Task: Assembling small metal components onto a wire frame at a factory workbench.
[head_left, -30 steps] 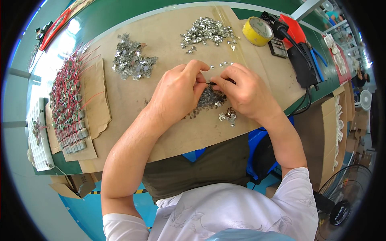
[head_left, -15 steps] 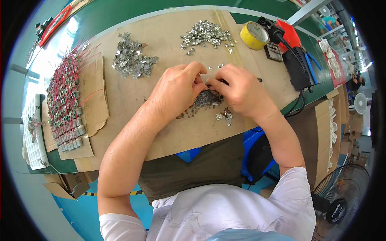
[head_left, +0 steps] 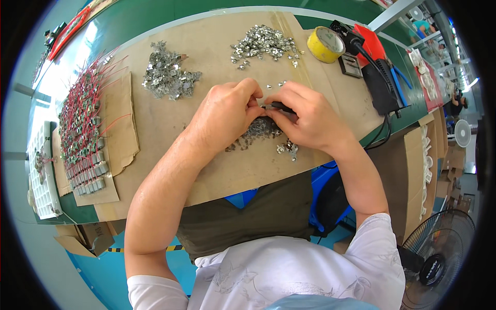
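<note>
Over the middle of the brown sheet, my two hands meet at the fingertips. My left hand (head_left: 227, 108) is closed in a pinch; whatever lies between its fingers is too small and covered to make out. In my right hand (head_left: 310, 116) is a slim black tool (head_left: 281, 106), gripped between thumb and fingers with its tip at the left fingertips; its exact kind is unclear. Just below the hands lies a patch of small dark flat pieces (head_left: 253, 135). Beside it, under my right hand, sits a little cluster of shiny metal pieces (head_left: 288, 149).
Farther off lie a heap of flat silvery pieces (head_left: 168, 75) and a pile of small shiny metal parts (head_left: 266, 44). A yellow tape roll (head_left: 325, 45) and a black corded device (head_left: 380, 88) stand right. Wired motors (head_left: 85, 134) crowd the left, beside a white tray (head_left: 44, 170).
My right fingers have shifted slightly and turned, so the black tool now shows between them, pointing at my left fingertips. My left hand stays nearly in place.
</note>
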